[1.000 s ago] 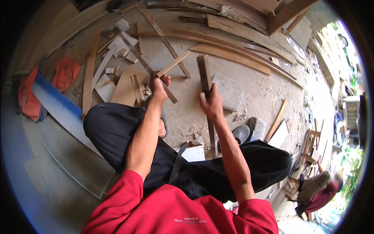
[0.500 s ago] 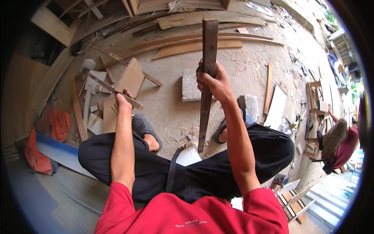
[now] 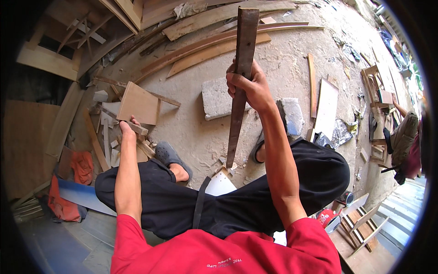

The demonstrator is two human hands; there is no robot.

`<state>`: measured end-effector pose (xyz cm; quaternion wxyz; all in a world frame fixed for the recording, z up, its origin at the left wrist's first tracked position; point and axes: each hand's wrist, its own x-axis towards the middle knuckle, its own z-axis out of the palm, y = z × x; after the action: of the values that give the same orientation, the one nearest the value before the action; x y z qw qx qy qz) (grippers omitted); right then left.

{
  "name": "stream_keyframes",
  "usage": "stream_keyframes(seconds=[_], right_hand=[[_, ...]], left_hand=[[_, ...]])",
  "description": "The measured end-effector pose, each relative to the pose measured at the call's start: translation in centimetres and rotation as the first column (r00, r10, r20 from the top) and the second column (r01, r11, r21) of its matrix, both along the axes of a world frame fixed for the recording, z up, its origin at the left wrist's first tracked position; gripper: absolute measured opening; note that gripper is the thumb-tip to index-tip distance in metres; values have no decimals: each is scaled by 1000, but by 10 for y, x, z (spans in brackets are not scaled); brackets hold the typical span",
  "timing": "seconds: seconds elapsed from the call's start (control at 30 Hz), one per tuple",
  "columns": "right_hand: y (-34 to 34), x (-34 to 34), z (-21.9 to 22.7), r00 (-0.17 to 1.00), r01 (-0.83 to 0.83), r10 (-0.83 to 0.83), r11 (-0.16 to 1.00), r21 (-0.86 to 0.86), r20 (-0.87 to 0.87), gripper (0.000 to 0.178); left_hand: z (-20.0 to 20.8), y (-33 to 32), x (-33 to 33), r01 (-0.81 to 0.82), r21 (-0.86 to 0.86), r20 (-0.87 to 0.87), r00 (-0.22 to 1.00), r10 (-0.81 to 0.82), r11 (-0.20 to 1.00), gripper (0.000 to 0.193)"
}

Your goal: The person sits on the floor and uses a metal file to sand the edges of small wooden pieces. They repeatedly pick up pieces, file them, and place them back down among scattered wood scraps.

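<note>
My right hand (image 3: 252, 86) is wrapped round a dark wooden bar (image 3: 247, 34), raised higher than a second ago. My left hand (image 3: 127, 129) has swung outward, curled on a wood strip (image 3: 139, 129), so the two pieces now sit well apart. A tan panel (image 3: 139, 104) shows its face there; whether gripped, I can't tell. Beyond, a concrete block (image 3: 218, 102) lies on the floor (image 3: 194, 141).

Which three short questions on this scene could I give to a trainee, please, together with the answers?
1. Who grips the long dark bar: (a) left hand only, (b) right hand only, (c) both?
2. True or false: the clog on the left foot is red.
3. Complete: the flat board at the left hand is light ____.

Key: 1. b, the right hand. 2. False; the clog is grey. 3. brown.
</note>
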<state>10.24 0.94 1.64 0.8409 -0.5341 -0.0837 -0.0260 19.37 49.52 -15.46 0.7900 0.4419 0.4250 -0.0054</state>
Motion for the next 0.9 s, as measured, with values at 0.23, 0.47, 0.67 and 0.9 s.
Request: stream_keyframes(seconds=[0.23, 0.47, 0.67, 0.9], right_hand=[[-5, -10, 15, 983, 167, -167, 986, 6, 78, 29], [-9, -17, 15, 966, 247, -240, 966, -70, 100, 37], [-3, -25, 18, 961, 258, -257, 966, 7, 101, 41], [6, -38, 26, 979, 162, -190, 945, 285, 74, 42]], left_hand=[[14, 10, -7, -88, -127, 26, 995, 92, 988, 41], [40, 14, -6, -147, -164, 117, 979, 167, 975, 34], [54, 46, -1, -104, -270, 135, 980, 145, 957, 32], [58, 32, -17, -71, -188, 136, 986, 98, 980, 63]])
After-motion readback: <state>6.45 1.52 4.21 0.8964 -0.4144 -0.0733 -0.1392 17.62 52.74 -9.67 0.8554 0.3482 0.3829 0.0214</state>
